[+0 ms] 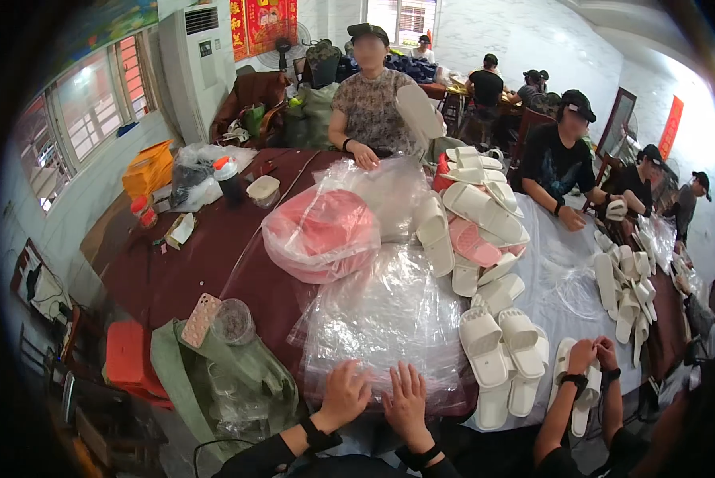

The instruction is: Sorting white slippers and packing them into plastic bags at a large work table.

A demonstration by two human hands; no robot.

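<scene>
Clear plastic bags (385,319) lie in a flat, overlapping stack at the near edge of the dark red worktop (190,263), beneath the person's 2 hands. The left hand (344,394) rests at the stack's near end, its fingers loosely spread and slightly bent; the right hand (406,398) lies just beside it, palm down, its fingers straighter and a little apart. Neither appears to grip anything, though whether a fingertip catches the top film I cannot tell. White slippers (485,362) and 1 pink slipper (474,241) are heaped to the right, loose. Beyond the stack sits a pink bundle (326,231) wrapped in clear film. The work looks unfinished: many bags lie flat, and none beside the hands visibly holds slippers.
</scene>
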